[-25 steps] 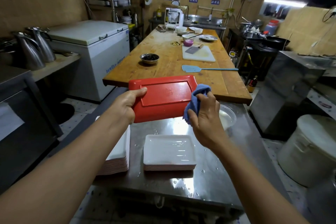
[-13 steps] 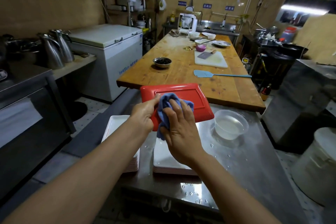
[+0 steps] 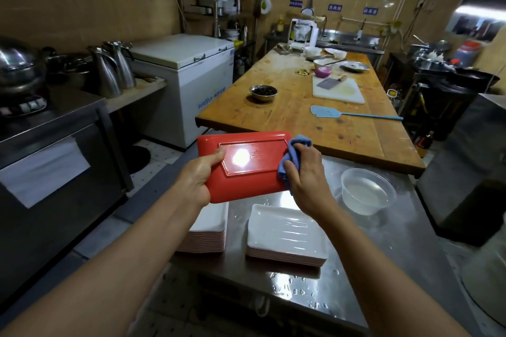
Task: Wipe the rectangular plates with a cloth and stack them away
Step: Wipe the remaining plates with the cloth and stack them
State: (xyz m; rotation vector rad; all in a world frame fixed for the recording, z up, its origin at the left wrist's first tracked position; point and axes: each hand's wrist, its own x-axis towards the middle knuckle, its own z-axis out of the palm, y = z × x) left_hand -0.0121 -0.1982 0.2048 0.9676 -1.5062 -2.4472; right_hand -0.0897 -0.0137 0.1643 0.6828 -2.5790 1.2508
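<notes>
Right now my left hand (image 3: 201, 178) grips the near left edge of the red plate (image 3: 246, 167), thumb laid across its face, holding it up over the steel counter (image 3: 356, 254), bottom side toward me by the look of the raised rectangular foot. My right hand (image 3: 304, 172) is clenched round the bunched blue cloth (image 3: 294, 153), pressing it against the plate's right end. To do this well I think I should keep the left grip firm so the plate does not swing, then draw the cloth in long strokes along the length, working into the groove beside the foot where water would sit, and finish at the rounded corners. The plate is glossy and hard, likely melamine, with a bright glare on it, so it may be slippery when wet; the cloth looks soft and absorbent. Below, two stacks of white rectangular plates sit on the wet counter: a taller stack (image 3: 208, 230) on the left and a lower stack (image 3: 287, 235) to its right, whose top plate shines with moisture. A clear tub of water (image 3: 367, 194) stands at the right.
</notes>
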